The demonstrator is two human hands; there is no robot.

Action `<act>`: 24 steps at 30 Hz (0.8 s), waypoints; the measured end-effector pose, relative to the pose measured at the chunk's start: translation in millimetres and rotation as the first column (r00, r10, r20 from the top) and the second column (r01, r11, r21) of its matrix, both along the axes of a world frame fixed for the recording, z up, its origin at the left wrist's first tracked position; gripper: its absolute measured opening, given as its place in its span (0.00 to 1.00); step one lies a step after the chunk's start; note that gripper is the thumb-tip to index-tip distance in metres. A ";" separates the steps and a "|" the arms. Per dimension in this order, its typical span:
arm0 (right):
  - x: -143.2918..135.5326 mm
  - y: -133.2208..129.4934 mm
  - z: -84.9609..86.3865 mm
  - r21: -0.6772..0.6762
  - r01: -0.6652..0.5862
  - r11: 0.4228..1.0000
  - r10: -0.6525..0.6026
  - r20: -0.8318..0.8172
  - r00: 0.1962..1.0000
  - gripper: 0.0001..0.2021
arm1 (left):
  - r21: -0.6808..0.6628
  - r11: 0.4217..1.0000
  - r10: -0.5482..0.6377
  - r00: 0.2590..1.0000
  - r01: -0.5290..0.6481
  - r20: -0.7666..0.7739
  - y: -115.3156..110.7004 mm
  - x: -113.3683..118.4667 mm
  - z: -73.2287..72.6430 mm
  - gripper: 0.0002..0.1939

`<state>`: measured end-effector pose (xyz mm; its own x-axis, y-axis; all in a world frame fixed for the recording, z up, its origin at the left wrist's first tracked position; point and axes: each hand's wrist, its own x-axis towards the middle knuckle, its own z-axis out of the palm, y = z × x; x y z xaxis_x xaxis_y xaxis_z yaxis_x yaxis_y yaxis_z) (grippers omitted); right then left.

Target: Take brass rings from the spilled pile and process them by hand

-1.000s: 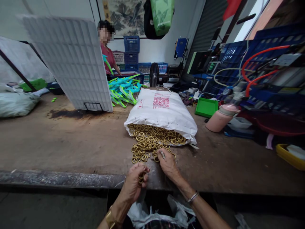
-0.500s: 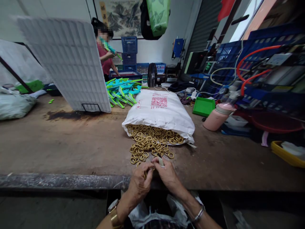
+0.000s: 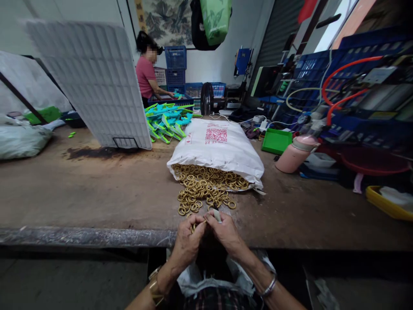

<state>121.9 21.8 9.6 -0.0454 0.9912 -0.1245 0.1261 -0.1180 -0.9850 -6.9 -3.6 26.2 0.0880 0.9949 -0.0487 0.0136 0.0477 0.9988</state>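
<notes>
My left hand (image 3: 189,242) and my right hand (image 3: 226,233) meet at the near edge of the brown table (image 3: 97,193). The left hand is closed on a few brass rings (image 3: 194,227). The right hand pinches a small pale blade-like tool (image 3: 217,215) at those rings. Just beyond my fingers lies a pile of brass rings (image 3: 203,189), spilling from the open mouth of a white sack (image 3: 219,148) that lies on its side.
A white gridded panel (image 3: 93,82) leans upright at the back left. Behind the sack lie teal and green plastic parts (image 3: 167,120), where another person (image 3: 146,71) works. A green tray (image 3: 277,141) and a pink bottle (image 3: 295,155) stand right. A plastic bag (image 3: 219,280) hangs below the table edge.
My right hand has drawn back from the ring pile to meet my left hand at the table edge. The other person has turned and lowered a teal part toward the crates.
</notes>
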 end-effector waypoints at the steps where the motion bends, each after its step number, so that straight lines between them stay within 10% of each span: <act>1: 0.3 0.0 -0.6 0.008 -0.004 1.000 0.003 0.020 1.000 0.13 | -0.050 0.999 -0.011 1.000 0.012 0.028 -1.3 0.3 1.2 0.11; 7: 1.7 -3.8 5.9 0.069 -0.029 0.997 0.023 0.086 0.996 0.12 | -0.280 0.958 0.002 0.975 0.062 0.223 -7.0 3.2 5.0 0.16; 24: 9.3 -4.8 -0.7 0.056 -0.032 0.998 0.026 0.103 0.994 0.13 | -0.389 0.915 0.042 0.932 0.109 0.360 -5.6 8.5 -2.1 0.18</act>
<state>131.2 17.0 8.9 -0.0644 0.9953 -0.0729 0.2286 -0.0564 -0.9719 1.7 -9.2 24.1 0.2071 0.8944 -0.3964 -0.3270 0.4452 0.8336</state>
